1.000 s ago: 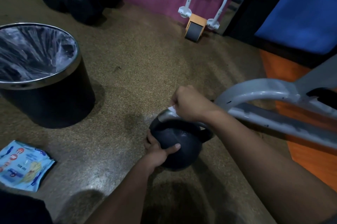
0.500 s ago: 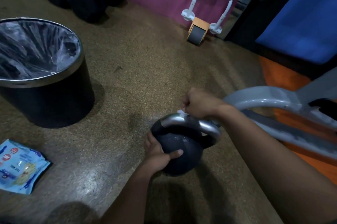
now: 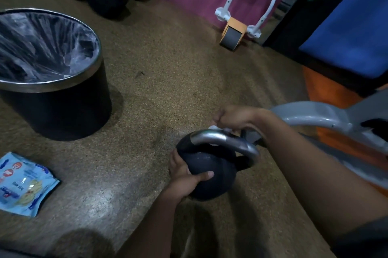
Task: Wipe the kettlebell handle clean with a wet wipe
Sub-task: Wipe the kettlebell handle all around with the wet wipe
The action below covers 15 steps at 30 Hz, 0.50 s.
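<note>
Two hands busy: left hand clamped round kettlebell body, steadying it on floor; right hand pinching wipe against far side of handle. Likely heavy, rigid iron, won't roll easily. Handle smooth metal, probably slick when wet. Wipe soft, thin. Best hold: body.

On the speckled floor sit a kettlebell, bin (liner-fitted), wipes pack and roller.
</note>
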Motion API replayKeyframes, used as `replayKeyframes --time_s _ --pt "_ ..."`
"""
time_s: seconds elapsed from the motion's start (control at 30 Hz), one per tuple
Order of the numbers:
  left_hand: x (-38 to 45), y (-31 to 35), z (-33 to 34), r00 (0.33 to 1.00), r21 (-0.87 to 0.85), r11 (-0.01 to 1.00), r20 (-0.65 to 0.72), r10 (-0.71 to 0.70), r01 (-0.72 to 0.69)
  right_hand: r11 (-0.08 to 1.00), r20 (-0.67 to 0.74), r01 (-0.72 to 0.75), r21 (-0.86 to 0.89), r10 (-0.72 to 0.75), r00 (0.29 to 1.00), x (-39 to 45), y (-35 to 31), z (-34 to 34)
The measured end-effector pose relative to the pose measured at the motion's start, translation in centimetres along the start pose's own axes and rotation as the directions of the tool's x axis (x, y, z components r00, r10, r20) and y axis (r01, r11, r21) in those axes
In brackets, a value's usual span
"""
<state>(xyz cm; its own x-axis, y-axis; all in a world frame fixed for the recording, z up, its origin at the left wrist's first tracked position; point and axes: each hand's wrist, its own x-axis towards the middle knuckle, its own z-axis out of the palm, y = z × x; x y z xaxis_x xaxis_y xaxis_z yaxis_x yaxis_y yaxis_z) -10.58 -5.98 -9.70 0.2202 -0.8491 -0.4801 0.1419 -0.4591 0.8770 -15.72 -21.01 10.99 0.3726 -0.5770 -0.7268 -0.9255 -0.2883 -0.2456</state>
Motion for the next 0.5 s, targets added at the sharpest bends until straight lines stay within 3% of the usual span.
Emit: replayKeyframes --time_s 0.13,0.3,0.5 --pt "0.0 0.1 0.0 1.0 -0.002 1.0 -0.007 0.002 -0.002 0.999 0.01 -0.026 -0.038 0.026 1.0 1.3 0.0 0.7" --pt "0.4 -0.4 0.1 1.0 -0.028 1.0 0.007 -0.011 0.011 0.955 0.167 -0.093 0.281 0.047 0.985 1.1 1.5 0.2" --pt "0.6 -0.7 0.1 1.0 -0.045 0.999 0.007 -0.013 0.013 0.933 0.214 -0.103 0.344 0.029 0.977 1.6 1.4 0.7"
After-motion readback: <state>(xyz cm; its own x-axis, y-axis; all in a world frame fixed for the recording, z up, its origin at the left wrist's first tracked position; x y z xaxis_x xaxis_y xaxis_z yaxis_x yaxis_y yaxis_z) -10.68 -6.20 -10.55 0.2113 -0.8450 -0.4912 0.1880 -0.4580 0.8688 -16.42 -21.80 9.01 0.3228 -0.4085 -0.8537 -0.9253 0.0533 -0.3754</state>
